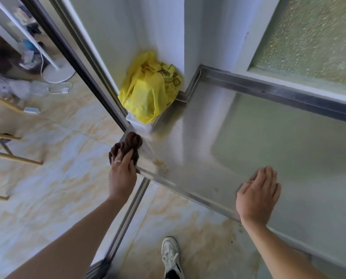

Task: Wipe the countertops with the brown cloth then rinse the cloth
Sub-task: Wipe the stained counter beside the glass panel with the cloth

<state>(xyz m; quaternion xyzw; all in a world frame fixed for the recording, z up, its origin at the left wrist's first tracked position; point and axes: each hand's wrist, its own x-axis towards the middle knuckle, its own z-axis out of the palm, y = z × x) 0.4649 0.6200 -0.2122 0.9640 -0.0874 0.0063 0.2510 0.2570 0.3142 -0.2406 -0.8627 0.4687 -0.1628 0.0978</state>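
Note:
A shiny steel countertop (218, 150) runs from the left corner toward the right. My left hand (122, 174) grips the bunched brown cloth (131, 144) and presses it on the countertop's near left corner. A ring shows on one finger. My right hand (257, 195) lies flat, palm down with fingers slightly spread, on the counter's front edge and holds nothing.
A yellow plastic bag (151, 89) sits on a white box at the counter's back left corner, against the wall. A frosted window (313, 37) stands behind the counter. A sliding door track (126, 218) crosses the tiled floor. My white shoe (171, 256) is below.

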